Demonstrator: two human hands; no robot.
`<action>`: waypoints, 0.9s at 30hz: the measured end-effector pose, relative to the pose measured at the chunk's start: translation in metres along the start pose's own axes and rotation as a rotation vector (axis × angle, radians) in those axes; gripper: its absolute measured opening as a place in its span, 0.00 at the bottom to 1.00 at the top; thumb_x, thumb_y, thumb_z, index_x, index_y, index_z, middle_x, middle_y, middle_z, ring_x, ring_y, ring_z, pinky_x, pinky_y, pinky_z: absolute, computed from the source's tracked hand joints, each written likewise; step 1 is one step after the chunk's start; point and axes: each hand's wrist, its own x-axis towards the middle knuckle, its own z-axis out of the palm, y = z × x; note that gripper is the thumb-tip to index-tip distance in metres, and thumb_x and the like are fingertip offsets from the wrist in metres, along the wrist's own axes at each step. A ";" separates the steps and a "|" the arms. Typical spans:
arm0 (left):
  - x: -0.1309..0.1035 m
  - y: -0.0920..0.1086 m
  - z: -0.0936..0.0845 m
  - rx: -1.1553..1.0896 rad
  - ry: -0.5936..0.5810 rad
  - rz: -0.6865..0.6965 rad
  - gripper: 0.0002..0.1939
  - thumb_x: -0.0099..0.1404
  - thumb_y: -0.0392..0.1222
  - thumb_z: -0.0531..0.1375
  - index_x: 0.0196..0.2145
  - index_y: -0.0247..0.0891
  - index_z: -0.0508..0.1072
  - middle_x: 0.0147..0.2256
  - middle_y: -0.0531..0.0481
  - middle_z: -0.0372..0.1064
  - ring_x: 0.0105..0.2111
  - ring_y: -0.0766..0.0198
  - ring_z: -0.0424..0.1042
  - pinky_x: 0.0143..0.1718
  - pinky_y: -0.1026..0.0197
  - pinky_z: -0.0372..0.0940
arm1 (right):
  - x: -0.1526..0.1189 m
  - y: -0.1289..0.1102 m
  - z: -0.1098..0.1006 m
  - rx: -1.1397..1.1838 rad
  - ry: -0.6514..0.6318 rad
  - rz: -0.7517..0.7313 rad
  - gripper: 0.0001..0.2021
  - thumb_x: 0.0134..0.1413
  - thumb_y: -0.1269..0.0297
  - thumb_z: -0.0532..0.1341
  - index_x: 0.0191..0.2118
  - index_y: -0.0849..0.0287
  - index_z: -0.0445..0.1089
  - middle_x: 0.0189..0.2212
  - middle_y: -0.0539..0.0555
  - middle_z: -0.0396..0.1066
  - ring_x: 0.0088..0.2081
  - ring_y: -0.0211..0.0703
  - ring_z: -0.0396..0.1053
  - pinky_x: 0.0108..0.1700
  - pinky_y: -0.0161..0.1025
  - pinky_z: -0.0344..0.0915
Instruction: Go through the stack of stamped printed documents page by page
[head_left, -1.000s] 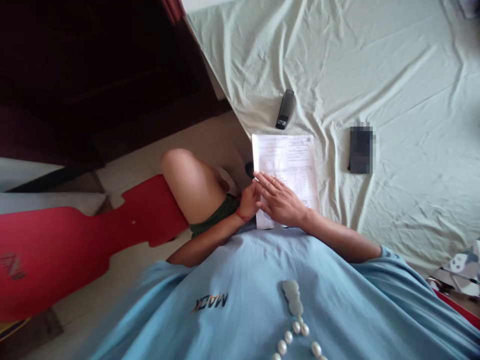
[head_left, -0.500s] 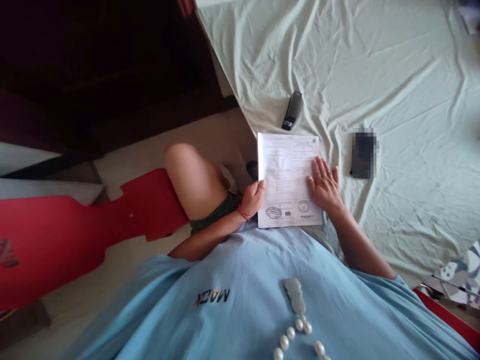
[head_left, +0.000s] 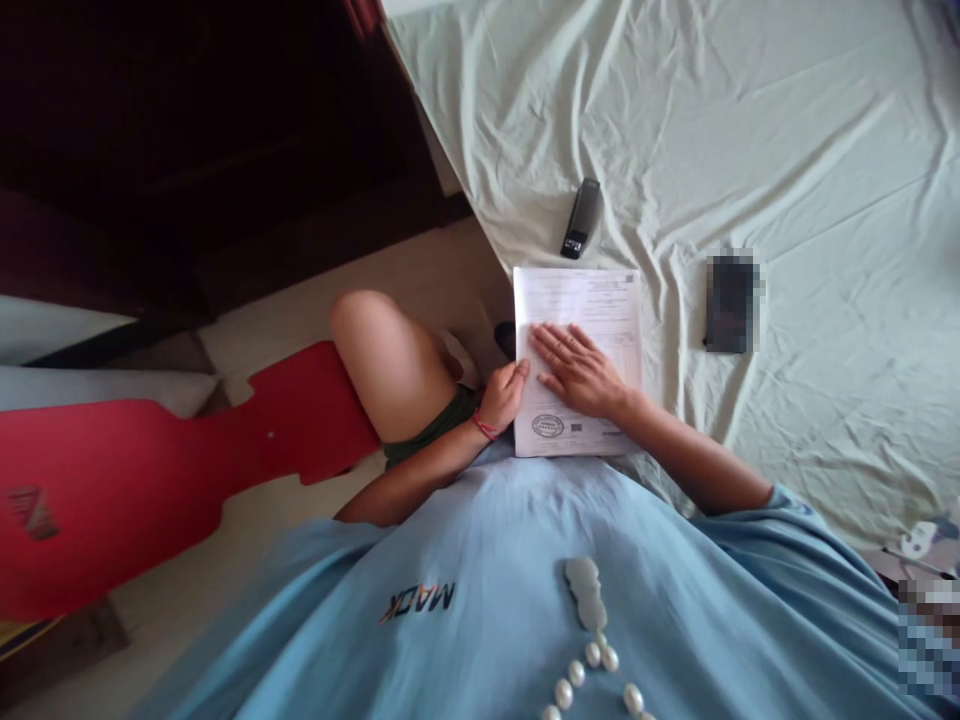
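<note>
A stack of printed papers with a round stamp near its bottom lies at the table's edge, close to the blue shirt. My left hand, a red string at its wrist, pinches the left edge of the papers. Flat on the upper page rests my right hand, fingers stretched toward the left edge, covering part of the print. Just beyond the papers' top edge is a black stapler. A dark, blurred-out flat object lies to the right of the papers.
A pale green wrinkled cloth covers the table. On the left is a red chair, beside my bare knee. Dark furniture fills the upper left. A patterned item is at the lower right.
My right hand has moved left from the papers' right edge onto the middle of the page. My left hand still grips the left edge.
</note>
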 end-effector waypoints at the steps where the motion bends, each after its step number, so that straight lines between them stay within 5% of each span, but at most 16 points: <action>1: 0.000 0.001 -0.001 0.026 -0.002 0.007 0.38 0.67 0.80 0.50 0.26 0.39 0.65 0.23 0.52 0.63 0.26 0.65 0.59 0.29 0.58 0.56 | 0.000 0.011 -0.001 -0.024 0.019 0.061 0.33 0.77 0.48 0.45 0.80 0.53 0.47 0.79 0.51 0.46 0.79 0.48 0.44 0.80 0.56 0.41; 6: 0.001 0.002 -0.001 0.089 0.012 0.047 0.38 0.68 0.80 0.48 0.24 0.40 0.62 0.22 0.52 0.63 0.25 0.64 0.60 0.28 0.58 0.55 | -0.009 0.076 -0.020 -0.104 0.087 0.409 0.35 0.77 0.48 0.41 0.81 0.57 0.43 0.80 0.54 0.41 0.80 0.51 0.40 0.79 0.60 0.40; 10: 0.000 0.003 0.000 0.037 -0.009 0.027 0.39 0.67 0.80 0.49 0.26 0.39 0.66 0.24 0.50 0.66 0.26 0.64 0.62 0.29 0.58 0.57 | -0.019 0.093 -0.034 -0.133 0.189 0.545 0.35 0.77 0.47 0.41 0.79 0.61 0.49 0.79 0.59 0.47 0.79 0.56 0.44 0.78 0.64 0.40; 14: -0.002 0.003 0.003 -0.014 -0.082 -0.020 0.39 0.66 0.80 0.51 0.26 0.38 0.67 0.24 0.50 0.66 0.27 0.64 0.61 0.27 0.59 0.57 | -0.013 0.060 -0.046 -0.110 0.266 0.417 0.34 0.77 0.47 0.43 0.80 0.56 0.49 0.79 0.55 0.47 0.80 0.56 0.41 0.79 0.64 0.42; 19: 0.001 0.002 0.006 -0.052 -0.161 -0.072 0.39 0.64 0.81 0.53 0.26 0.38 0.67 0.25 0.50 0.65 0.27 0.63 0.61 0.27 0.59 0.57 | 0.014 0.023 -0.034 0.008 0.031 0.040 0.33 0.77 0.47 0.45 0.79 0.54 0.52 0.78 0.51 0.48 0.79 0.47 0.43 0.79 0.54 0.46; 27: 0.002 0.006 0.005 -0.002 -0.153 -0.057 0.39 0.63 0.82 0.52 0.26 0.38 0.65 0.24 0.52 0.63 0.27 0.65 0.58 0.28 0.60 0.56 | 0.038 0.058 -0.020 -0.058 0.068 0.170 0.33 0.77 0.52 0.42 0.79 0.60 0.51 0.79 0.53 0.46 0.79 0.49 0.44 0.80 0.54 0.39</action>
